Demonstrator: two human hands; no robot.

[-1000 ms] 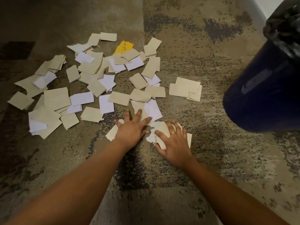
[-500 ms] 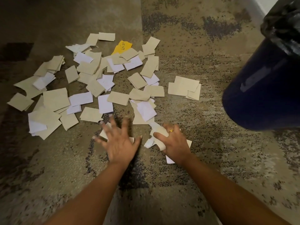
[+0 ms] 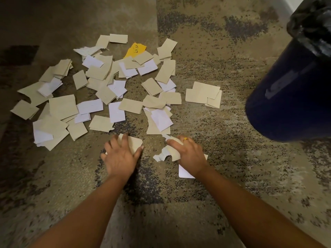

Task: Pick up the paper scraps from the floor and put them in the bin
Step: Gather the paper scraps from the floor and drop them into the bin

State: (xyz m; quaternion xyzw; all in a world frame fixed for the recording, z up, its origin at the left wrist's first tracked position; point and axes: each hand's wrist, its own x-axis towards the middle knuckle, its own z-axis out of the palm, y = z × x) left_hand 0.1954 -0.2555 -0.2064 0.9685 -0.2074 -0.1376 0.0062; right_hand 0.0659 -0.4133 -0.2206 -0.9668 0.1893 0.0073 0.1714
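Note:
Several tan and white paper scraps (image 3: 100, 97) lie scattered over the carpet, with one yellow scrap (image 3: 135, 50) at the back. My left hand (image 3: 120, 156) rests flat on a tan scrap (image 3: 135, 143), fingers curled over its far edge. My right hand (image 3: 189, 153) is closed around a bunch of crumpled scraps (image 3: 167, 153), with a white piece (image 3: 184, 173) sticking out under the wrist. The dark blue bin (image 3: 290, 97) with a black liner stands at the right, well apart from both hands.
The floor is a mottled brown and grey carpet (image 3: 223, 51). A small group of tan scraps (image 3: 203, 94) lies between the main pile and the bin. A pale wall edge (image 3: 293, 2) shows at the top right.
Both hands have drawn back toward me from the pile. The right hand has gathered scraps into its grip, and the left hand has pulled a tan scrap closer.

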